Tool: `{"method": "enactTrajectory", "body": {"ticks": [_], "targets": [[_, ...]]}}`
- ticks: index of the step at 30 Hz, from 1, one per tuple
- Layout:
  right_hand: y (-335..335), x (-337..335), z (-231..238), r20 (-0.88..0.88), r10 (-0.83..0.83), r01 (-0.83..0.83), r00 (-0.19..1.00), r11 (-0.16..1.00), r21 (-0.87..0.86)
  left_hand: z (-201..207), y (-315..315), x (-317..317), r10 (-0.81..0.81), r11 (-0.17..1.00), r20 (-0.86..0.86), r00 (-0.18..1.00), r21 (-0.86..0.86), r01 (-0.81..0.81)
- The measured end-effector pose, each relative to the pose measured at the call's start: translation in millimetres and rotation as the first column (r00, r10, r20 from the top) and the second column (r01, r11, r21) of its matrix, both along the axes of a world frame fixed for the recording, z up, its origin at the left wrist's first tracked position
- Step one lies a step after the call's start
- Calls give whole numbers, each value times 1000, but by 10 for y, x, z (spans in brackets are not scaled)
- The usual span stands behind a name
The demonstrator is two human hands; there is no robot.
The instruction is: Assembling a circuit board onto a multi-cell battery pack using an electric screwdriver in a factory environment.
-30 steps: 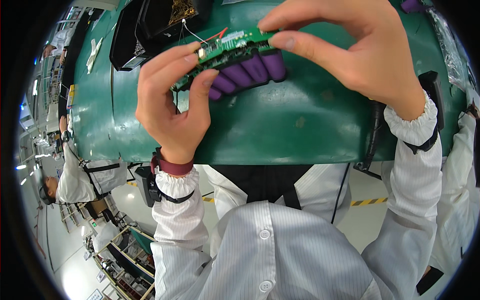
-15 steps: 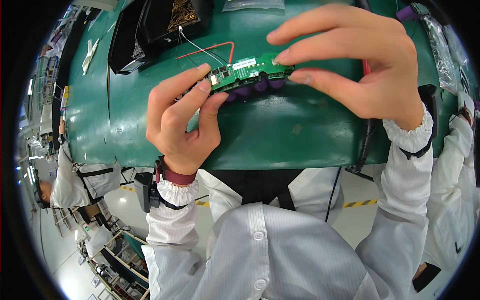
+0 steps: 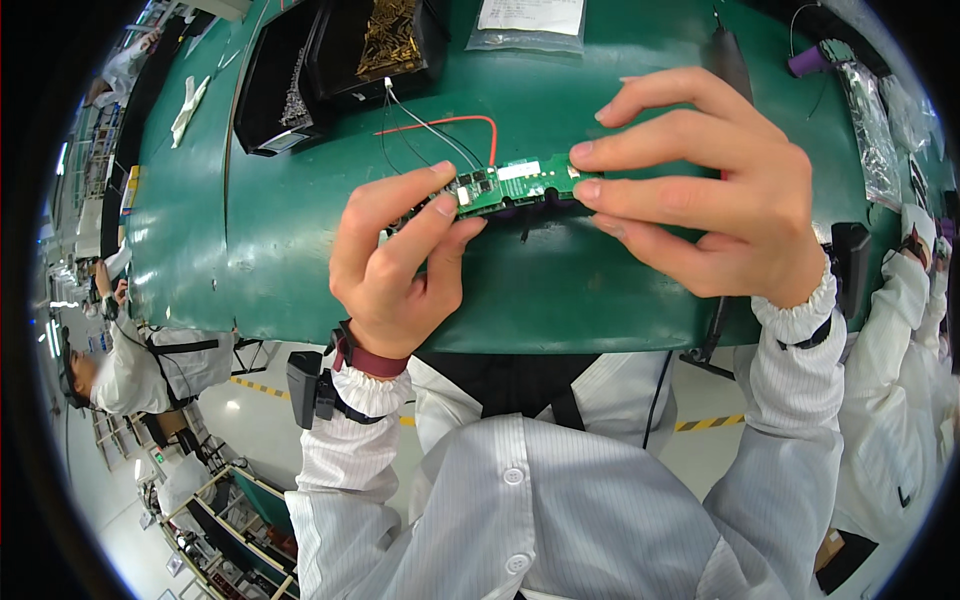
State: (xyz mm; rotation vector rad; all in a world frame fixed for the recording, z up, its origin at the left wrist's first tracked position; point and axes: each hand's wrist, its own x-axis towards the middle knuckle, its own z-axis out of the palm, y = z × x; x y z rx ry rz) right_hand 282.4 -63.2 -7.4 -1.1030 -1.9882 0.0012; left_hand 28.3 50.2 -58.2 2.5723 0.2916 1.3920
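A narrow green circuit board [image 3: 522,184] with a white label is held above the table between my two hands. My left hand [image 3: 405,255] pinches its left end between thumb and fingers. At the right end, the thumb and fingers of my right hand [image 3: 700,180] close on the board. A red wire [image 3: 493,135] rises from the board and bends to the left. Thin white and black wires run up from the left part to a small white connector [image 3: 388,84]. Dark parts show along the board's underside; most of that side is hidden.
Two black bins stand at the back left: one with brass-coloured pins [image 3: 388,38], one with small silver parts [image 3: 294,108]. A bagged paper [image 3: 530,20] lies behind. A white glove [image 3: 188,108] is left; a purple cylinder [image 3: 812,60] and clear bags [image 3: 870,130] are right. Co-workers sit on both sides.
The board now sits lower and slightly right in view, turned so the purple cells beneath it are mostly hidden. My right fingers have closed in on its right end.
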Motion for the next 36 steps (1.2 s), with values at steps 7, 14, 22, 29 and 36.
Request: {"method": "enactTrajectory", "body": {"ticks": [7,14,22,29,36], "targets": [[19,-26,37,8,-43,43,999,998,-55,39,30,23,-19,999,17,1000,-44,20],[-67,-150,232,111,-69,77,991,994,-75,146,-39,-21,-54,995,-11,999,-85,52],[-164,-193,226,210,-27,53,977,992,-117,195,-121,-101,-39,998,-62,997,-50,36],[-195,-231,290,249,-93,134,964,979,-155,148,-67,-61,-105,990,9,994,-90,105],[-227,57,512,373,-59,158,926,957,-242,252,-50,-117,-98,990,-79,992,-110,89]]}}
